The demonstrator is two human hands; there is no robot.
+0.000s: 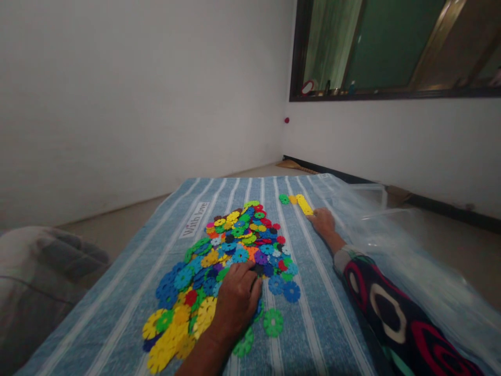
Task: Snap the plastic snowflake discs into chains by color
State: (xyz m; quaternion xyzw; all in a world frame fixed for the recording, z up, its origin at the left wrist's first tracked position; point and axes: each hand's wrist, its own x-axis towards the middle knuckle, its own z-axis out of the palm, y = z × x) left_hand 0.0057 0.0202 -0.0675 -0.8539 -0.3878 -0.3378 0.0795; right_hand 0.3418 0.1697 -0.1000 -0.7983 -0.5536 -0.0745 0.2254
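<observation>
My left hand point(238, 298) rests low over a heap of colourful notched plastic snowflake discs point(239, 255). Its fingers are bent and close together among the pieces, with a black disc by the fingertips; what they hold, if anything, is hidden. Farther off on the right, my right hand point(324, 222) has its fingers closed at the near end of a row of yellow discs point(304, 204) lying on the cloth. Just left of that row lie an orange-yellow disc point(293, 199) and a green disc point(284, 199).
A blue-and-white striped cloth point(313, 292) covers the table, with "With love" printed at left. Clear plastic containers or sheeting point(407, 235) lie along the right edge. A grey fabric-covered shape point(43, 277) is at far left. Walls and a window stand behind.
</observation>
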